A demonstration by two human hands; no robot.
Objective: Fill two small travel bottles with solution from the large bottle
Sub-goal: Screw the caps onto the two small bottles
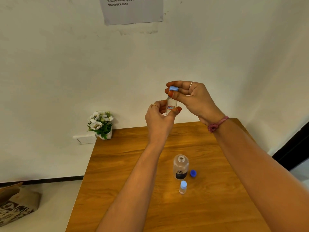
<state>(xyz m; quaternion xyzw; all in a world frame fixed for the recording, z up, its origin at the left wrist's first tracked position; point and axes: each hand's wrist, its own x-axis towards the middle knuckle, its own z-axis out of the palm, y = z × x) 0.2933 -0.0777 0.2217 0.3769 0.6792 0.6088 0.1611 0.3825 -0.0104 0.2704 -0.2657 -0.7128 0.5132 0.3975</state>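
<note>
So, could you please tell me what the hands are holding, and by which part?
A small travel bottle: the left hand grips its body, and the right hand pinches its light blue cap.

Light-blue cap (173,88), dark-blue cap (193,173), brown wood-grain table (127,164), perhaps red-printed label (170,107).

Bare wood of the table (127,164) lies left of the open large bottle (180,167), its dark blue cap (193,173) just right, a capped travel bottle (183,187) just nearer. A flower pot (102,125) blocks the far-left corner.
</note>
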